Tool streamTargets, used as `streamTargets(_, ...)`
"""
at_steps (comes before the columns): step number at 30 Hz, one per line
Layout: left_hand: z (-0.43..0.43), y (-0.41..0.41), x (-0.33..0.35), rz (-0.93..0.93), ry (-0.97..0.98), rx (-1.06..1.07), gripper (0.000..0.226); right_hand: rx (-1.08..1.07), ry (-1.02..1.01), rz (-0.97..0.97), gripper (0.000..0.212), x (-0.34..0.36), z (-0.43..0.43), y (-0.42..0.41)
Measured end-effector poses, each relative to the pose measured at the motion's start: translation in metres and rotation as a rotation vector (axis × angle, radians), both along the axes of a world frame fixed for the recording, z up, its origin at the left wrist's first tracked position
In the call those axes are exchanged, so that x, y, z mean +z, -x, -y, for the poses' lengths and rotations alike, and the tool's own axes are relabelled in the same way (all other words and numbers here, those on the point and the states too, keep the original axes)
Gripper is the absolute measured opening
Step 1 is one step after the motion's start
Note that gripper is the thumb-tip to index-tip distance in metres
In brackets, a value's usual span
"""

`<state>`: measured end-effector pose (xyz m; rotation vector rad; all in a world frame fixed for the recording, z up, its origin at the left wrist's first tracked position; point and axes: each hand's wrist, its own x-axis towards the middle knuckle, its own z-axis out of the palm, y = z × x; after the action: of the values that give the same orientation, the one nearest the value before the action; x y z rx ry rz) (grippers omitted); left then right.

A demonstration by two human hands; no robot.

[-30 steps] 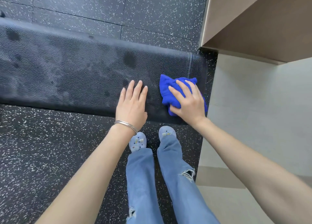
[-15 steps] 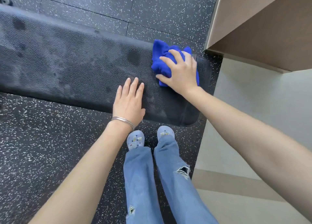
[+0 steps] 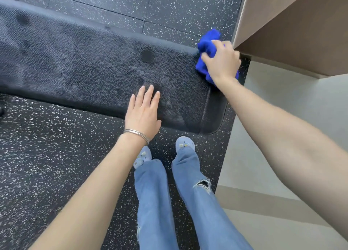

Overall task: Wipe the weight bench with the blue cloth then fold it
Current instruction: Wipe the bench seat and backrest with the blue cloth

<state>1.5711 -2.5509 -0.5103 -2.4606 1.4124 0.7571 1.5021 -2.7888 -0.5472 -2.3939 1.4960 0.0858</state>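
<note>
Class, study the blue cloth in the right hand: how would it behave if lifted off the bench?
The blue cloth is probably floppy: it bunches in soft lumps under the right hand. Likely light, since one hand gathers it whole. It should grip, not slide, on the grained weight bench.

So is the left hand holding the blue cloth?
No, the right hand grips the blue cloth while the left hand lies flat on the weight bench.
</note>
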Motion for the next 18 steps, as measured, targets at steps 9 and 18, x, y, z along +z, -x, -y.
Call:
streamTargets(9,-0.012,-0.003,0.001,-0.025,0.001,-0.017,0.082,0.553,0.092,-0.006,0.051,0.009,-0.098,0.090)
streamTargets(18,-0.035,-0.028,0.004,-0.032,0.017,-0.120,0.081,-0.179,-0.040,-0.005,0.043,0.005,-0.121,0.063)
